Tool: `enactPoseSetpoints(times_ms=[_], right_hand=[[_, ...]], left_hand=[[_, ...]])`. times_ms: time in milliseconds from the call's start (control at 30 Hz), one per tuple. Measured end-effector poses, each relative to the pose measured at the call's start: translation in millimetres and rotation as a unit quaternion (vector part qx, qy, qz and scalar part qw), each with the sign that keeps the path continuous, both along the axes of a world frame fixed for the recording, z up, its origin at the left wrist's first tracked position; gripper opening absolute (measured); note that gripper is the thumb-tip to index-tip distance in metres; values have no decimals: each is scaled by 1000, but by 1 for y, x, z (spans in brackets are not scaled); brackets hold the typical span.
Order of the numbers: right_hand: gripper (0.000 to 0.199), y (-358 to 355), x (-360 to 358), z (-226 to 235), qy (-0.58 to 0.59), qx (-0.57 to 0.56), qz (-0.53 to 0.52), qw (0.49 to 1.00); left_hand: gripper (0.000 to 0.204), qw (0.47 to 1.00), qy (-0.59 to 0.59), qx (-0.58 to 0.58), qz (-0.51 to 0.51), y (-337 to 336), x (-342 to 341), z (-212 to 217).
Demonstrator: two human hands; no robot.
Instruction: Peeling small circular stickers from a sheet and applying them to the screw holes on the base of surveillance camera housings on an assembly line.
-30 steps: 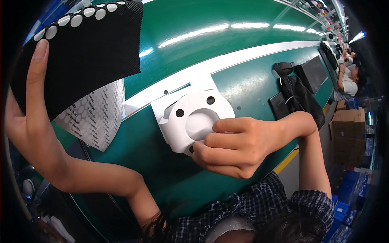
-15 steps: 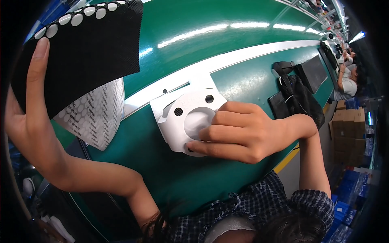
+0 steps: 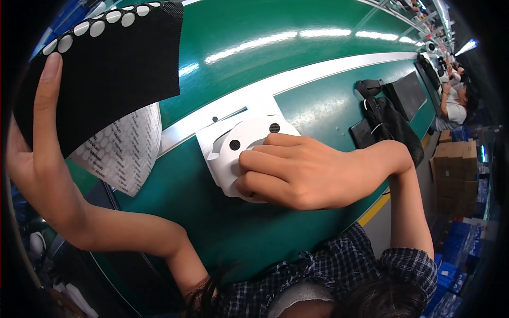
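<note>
Held up at the left, a black textured sheet [image 3: 119, 63] has white round stickers along its far edge. My left hand [image 3: 45, 127] grips it, index finger stretched along its face and thumb hidden behind. A white plastic part with a round opening [image 3: 228, 167] sits tilted on a white flat-sided block [image 3: 204, 144] at the middle of the table. Two black dots [image 3: 235, 144] show on its face. My right hand [image 3: 297, 172] lies over the opening and right side of this part, fingers curled and pressed together. Its fingertips and thumb are hidden.
Printed backing paper [image 3: 124, 151] hangs below the black sheet. A white rail [image 3: 328, 70] crosses the green table [image 3: 307, 106]. On the right lie a black bag [image 3: 389, 124] and a dark flat case [image 3: 408, 95]. Cardboard boxes [image 3: 456, 159] and a co-worker [image 3: 456, 108] are further right.
My right hand has shifted left across the white part, now covering most of its opening and the lower dot. The black sheet and left hand have barely moved.
</note>
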State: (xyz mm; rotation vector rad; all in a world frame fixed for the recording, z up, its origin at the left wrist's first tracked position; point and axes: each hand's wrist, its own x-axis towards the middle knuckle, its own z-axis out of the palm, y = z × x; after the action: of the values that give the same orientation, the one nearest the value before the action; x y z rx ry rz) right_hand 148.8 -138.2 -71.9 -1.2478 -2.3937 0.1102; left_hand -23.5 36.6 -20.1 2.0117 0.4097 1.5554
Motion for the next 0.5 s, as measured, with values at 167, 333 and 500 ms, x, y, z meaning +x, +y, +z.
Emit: enactPoseSetpoints(times_ms=[167,333,500], right_hand=[[12,1,6,8,44,-52,38,997],[9,-8,8,20,96,-132,-12,986],[8,-6,3,20,69,-134,-32,988]], left_hand=[[33,1000,2,-10,24,-1,-2,-1],[34,1000,-3,18,-15,1,-3,-3],[34,1000,8,6,-26,0,-4,-2]])
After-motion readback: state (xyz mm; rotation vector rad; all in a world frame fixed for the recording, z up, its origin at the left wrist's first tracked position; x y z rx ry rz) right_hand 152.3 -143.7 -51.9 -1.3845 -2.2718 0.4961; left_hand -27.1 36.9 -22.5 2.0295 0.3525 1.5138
